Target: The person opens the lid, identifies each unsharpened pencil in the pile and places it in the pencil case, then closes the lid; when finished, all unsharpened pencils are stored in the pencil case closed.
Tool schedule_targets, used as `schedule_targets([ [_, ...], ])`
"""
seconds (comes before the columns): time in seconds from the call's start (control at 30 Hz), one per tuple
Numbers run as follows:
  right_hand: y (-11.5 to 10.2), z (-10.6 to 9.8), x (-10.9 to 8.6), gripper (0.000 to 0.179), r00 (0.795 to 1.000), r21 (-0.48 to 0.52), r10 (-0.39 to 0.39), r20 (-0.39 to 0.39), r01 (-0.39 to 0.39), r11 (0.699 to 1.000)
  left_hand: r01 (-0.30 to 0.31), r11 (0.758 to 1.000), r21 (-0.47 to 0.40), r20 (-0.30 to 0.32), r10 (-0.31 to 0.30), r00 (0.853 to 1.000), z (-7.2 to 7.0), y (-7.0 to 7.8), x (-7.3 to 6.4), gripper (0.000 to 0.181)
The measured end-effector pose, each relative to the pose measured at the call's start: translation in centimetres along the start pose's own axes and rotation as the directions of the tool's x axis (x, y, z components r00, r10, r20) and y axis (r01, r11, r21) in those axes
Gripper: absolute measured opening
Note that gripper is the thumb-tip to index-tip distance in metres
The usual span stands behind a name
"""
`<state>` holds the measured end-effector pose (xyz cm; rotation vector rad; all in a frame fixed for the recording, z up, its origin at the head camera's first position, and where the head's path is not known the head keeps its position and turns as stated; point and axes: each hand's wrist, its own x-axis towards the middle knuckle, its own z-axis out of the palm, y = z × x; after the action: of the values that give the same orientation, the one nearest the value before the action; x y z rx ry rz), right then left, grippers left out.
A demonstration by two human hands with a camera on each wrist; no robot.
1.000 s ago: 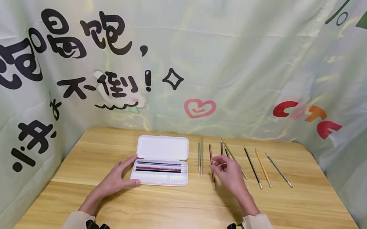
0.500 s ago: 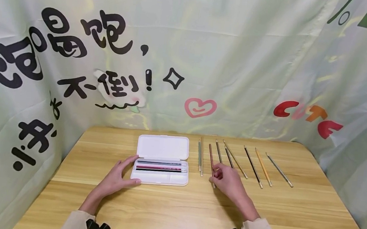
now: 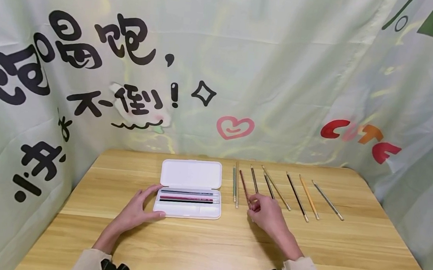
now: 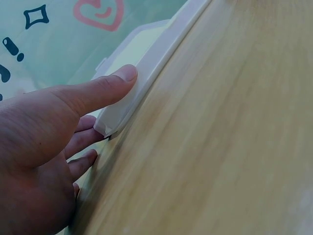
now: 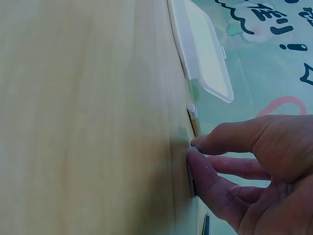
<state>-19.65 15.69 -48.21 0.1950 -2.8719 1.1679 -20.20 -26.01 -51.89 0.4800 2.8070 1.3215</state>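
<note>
A white pencil case [image 3: 187,211] lies with its lid up, several pencils inside. My left hand [image 3: 135,209] spans the case's left end; the straight thumb [image 4: 105,90] rests on its front wall and the other fingers touch the end. Right of the case, my right hand [image 3: 267,214] pinches a dark red pencil [image 3: 244,184] near its lower end, between thumb and forefinger. In the right wrist view those fingertips meet low over the table, and the right hand [image 5: 274,171] hides most of the pencil.
Left of the dark red pencil lie a green pencil [image 3: 234,184] and a tan one [image 3: 237,189]. To its right are several more, including a black pencil [image 3: 297,198], a yellow one [image 3: 309,197] and a grey one [image 3: 327,200]. A printed cloth [image 3: 283,93] hangs behind the table.
My right hand has moved down along the dark red pencil to its lower end and now pinches it. The pencil has tilted, its far tip shifting left. The left hand stays on the case.
</note>
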Motion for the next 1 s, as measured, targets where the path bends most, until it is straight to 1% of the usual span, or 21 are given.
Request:
schedule_targets([
  [0.13,0.0,-0.1,-0.1,0.033,1.0,-0.036,-0.006,-0.013,0.006,0.999,-0.002,1.0,0.003,0.003,0.002,1.0,0.0,0.0,0.2,0.087],
  [0.23,0.1,-0.2,-0.1,0.034,1.0,-0.05,0.01,-0.007,-0.01,0.999,-0.002,1.0,0.006,0.003,0.002,1.0,0.0,0.0,0.2,0.087],
  [0.37,0.1,-0.5,-0.1,0.033,0.999,-0.033,0.031,0.013,-0.031,0.999,0.008,1.0,-0.005,0.008,-0.008,1.0,0.1,-0.1,0.2,0.087],
  [0.5,0.2,-0.9,0.1,0.027,1.0,-0.007,0.013,0.016,-0.013,1.0,-0.003,1.0,-0.012,0.005,0.003,1.0,0.0,-0.2,0.2,0.088],
  [0.6,0.1,-1.1,0.3,0.019,1.0,0.044,-0.017,0.005,0.017,0.999,-0.014,1.0,-0.016,-0.001,0.014,1.0,0.0,-0.2,0.1,0.088],
  [0.7,-0.1,-1.1,0.4,0.014,0.999,0.131,-0.046,0.004,0.045,0.99,-0.01,1.0,-0.018,-0.002,0.01,1.0,0.0,-0.3,0.0,0.087],
  [0.8,-0.3,-0.9,0.4,0.014,0.996,0.219,-0.079,0.039,0.068,0.973,0.0,1.0,-0.011,0.001,0.0,1.0,0.1,-0.3,-0.1,0.087],
  [0.87,-0.5,-0.7,0.4,0.013,0.995,0.269,-0.081,0.062,0.061,0.961,0.001,1.0,-0.001,0.002,-0.001,1.0,0.1,-0.4,-0.2,0.087],
  [0.93,-0.7,-0.4,0.5,0.012,0.995,0.294,-0.082,0.061,0.06,0.954,-0.003,1.0,0.002,0.003,0.003,1.0,0.1,-0.3,-0.2,0.087],
  [1.0,-0.8,-0.1,0.7,0.012,0.996,0.301,-0.081,0.037,0.066,0.951,-0.008,1.0,0.0,0.002,0.008,1.0,0.1,-0.3,-0.1,0.087],
])
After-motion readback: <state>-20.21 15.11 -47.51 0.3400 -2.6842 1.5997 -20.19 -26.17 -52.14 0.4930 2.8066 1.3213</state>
